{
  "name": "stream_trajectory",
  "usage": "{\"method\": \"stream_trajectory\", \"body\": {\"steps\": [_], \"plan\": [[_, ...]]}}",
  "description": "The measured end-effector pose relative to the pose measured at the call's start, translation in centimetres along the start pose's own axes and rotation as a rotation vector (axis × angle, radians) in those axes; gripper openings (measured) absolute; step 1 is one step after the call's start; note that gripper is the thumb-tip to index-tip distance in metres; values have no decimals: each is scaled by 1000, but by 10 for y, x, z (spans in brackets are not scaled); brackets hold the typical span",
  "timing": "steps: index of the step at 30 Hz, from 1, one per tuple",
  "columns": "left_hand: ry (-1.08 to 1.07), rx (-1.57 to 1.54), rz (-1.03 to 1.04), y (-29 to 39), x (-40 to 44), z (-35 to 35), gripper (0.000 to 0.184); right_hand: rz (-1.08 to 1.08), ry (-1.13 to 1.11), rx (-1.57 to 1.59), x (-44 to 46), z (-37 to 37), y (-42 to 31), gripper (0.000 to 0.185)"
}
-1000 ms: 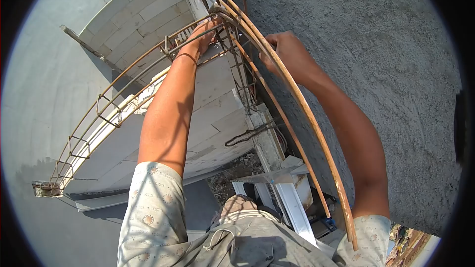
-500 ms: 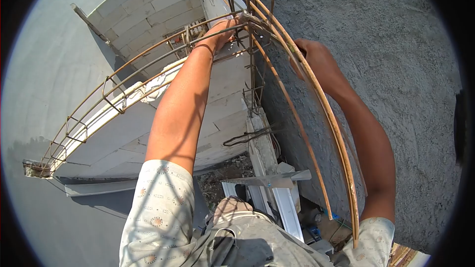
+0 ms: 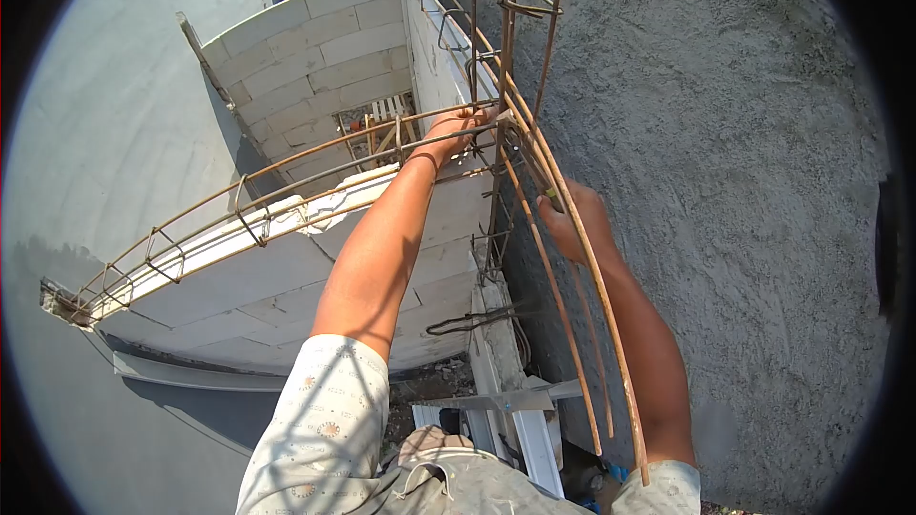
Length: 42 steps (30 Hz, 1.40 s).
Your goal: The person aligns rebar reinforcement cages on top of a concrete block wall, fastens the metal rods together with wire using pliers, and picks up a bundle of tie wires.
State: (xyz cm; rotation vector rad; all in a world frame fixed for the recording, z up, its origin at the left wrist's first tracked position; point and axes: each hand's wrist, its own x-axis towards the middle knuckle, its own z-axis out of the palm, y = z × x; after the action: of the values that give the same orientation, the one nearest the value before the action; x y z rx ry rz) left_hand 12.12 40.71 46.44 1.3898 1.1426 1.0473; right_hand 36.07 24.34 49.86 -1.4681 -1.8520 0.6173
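My left hand [image 3: 456,132] reaches up to the wall corner. Its fingers are closed at the crossing of the reinforcing bars, and what they pinch is hidden. My right hand [image 3: 579,221] is wrapped around the handle of a metal hand tool [image 3: 530,158], behind a long rusty bar. The tool's head lies against the bar joint, close to my left fingers; its exact kind is unclear. Long rusty bars [image 3: 593,267] curve down past my right forearm, their lower ends free. A horizontal rebar cage [image 3: 250,219] runs left from the joint, along the block wall top.
Upright bars [image 3: 506,29] rise from the corner. A rough grey plastered wall [image 3: 735,181] stands to the right. The white block wall [image 3: 382,272] spans the middle. Below are metal profiles [image 3: 536,443] and rubble [image 3: 434,383]. A smooth grey wall [image 3: 105,133] is at left.
The camera view has shifted, so the corner sits lower. My right hand has moved down and closer to my left hand, with the tool. The long bars' lower ends have shifted left.
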Motion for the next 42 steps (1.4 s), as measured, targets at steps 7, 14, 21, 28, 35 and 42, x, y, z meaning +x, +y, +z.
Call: {"method": "stream_trajectory", "body": {"steps": [7,14,21,28,35,42], "plan": [[568,393,159,2,-30,27,30,62,-26,72,3,-3,-8,35],[354,484,272,-13,-17,31,33,-77,30,9,11,-2,3,33],[131,213,-81,20,-27,42,37,-60,41,-12,17,-5,8,52],[70,-123,-24,-5,-18,36,26,-128,20,-49,0,-20,11,47],[-50,-154,-78,12,-35,37,19,234,-93,-28,-15,-45,62,39],[-302,-173,-155,18,-34,19,22,71,54,-301,62,-25,104,38]]}}
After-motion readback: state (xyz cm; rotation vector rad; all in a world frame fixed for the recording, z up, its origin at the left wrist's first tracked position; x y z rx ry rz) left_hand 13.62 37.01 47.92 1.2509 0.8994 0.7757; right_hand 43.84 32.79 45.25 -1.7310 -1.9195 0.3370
